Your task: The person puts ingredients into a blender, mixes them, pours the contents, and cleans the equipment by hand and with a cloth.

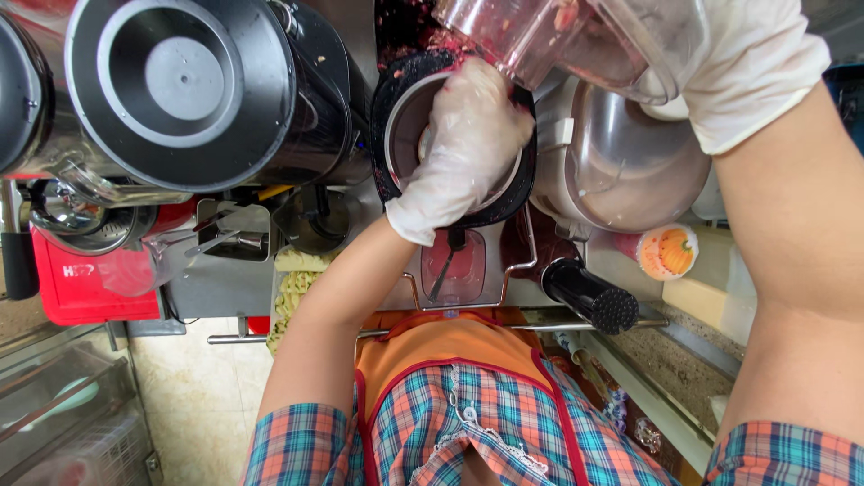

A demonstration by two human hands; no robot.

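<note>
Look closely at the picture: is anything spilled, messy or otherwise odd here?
Yes. Dark red pulp is spattered on the surface behind the black ring, above the left hand. The right hand tilts a clear jug smeared with the same pulp.

steel counter [225, 288], juicer [621, 162], black pusher [589, 295]

White gloves [468, 144], an orange apron [450, 351], a plaid shirt [504, 423], a red box [85, 279].

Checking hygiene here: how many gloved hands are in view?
2: the left hand presses into the round black-rimmed bowl; the right hand holds the clear jug at top.
</note>
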